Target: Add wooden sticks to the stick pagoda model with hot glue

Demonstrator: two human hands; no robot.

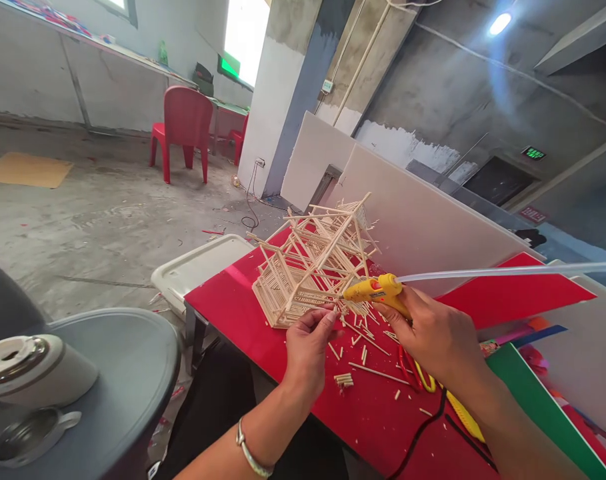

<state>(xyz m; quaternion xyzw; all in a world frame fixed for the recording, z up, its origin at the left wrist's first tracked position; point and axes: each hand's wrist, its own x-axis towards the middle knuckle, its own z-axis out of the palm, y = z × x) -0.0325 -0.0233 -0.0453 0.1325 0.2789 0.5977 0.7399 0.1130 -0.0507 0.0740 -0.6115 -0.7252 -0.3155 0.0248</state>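
Observation:
My right hand (445,333) is wrapped round a yellow hot glue gun (367,291), with a long clear glue stick (483,271) running out of its back to the right. Its nozzle points left, close to the fingertips of my left hand (307,350). Those fingers are pinched on what looks like a short wooden stick (336,308), mostly hidden by the fingertips. Just behind them a house-like model of thin wooden sticks (313,257) stands on the red tabletop (223,293). Loose cut sticks (343,380) lie in front of my hands.
Red-handled (405,363) and yellow-handled tools, a yellow knife-like tool (465,417) and a black cord (423,437) lie at the right. A grey round table (147,347) at left bears a white pot (47,373) and a strainer (30,437). Pale boards (423,213) stand behind.

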